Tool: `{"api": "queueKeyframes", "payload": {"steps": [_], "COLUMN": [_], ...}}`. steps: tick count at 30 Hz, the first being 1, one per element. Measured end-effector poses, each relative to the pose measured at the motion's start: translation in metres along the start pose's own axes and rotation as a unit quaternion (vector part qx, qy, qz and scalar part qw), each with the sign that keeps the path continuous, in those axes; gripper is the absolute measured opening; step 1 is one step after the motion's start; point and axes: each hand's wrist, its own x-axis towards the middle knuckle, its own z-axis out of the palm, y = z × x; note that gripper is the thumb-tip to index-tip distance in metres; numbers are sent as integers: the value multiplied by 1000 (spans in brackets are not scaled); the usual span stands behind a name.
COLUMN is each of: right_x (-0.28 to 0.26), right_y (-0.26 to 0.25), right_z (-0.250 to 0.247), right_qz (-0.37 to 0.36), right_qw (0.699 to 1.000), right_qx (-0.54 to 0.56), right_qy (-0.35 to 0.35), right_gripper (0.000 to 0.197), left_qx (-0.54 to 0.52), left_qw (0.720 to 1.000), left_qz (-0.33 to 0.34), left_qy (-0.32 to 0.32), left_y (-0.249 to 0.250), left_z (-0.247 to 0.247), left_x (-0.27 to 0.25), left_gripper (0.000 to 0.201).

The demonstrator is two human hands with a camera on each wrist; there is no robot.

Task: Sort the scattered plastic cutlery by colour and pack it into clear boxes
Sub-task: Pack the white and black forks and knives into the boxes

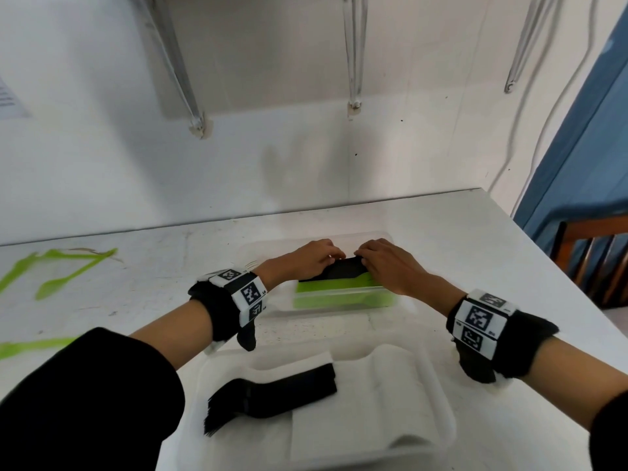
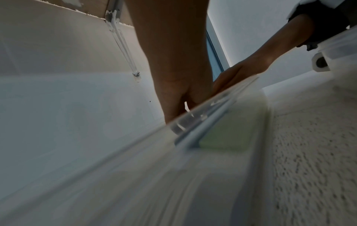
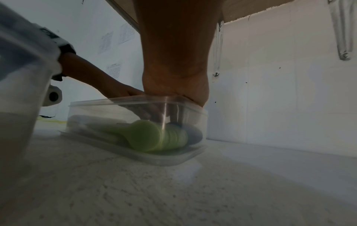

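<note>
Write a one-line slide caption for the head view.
Both hands, left hand and right hand, press black cutlery beside green cutlery in the far clear box.

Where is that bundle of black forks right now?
In the head view, the black forks lie in the near clear box, on its left side beside white napkins, below the left hand, which reaches into the far box.
</note>
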Motion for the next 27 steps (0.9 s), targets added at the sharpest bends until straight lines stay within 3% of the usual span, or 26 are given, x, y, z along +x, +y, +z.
{"api": "queueKeyframes", "payload": {"steps": [5, 12, 24, 27], "right_x": [1, 16, 24, 22], "right_y": [1, 21, 24, 24], "right_z": [-5, -27, -30, -29], "right_qz": [3, 21, -4, 0], "right_qw": [1000, 981, 989, 992], "right_qx": [19, 188, 144, 123], "right_qy": [-20, -38, 8, -7], "right_gripper": [41, 58, 56, 56], "left_qx": [-5, -15, -21, -27], "left_qw": [1000, 1000, 1000, 999], "left_qz": [4, 6, 2, 10], "left_qy": [6, 15, 16, 23], "left_y": [2, 0, 2, 4], "left_z": [-1, -8, -9, -8], "left_x": [1, 0, 4, 4], "left_gripper": [35, 38, 34, 32]}}
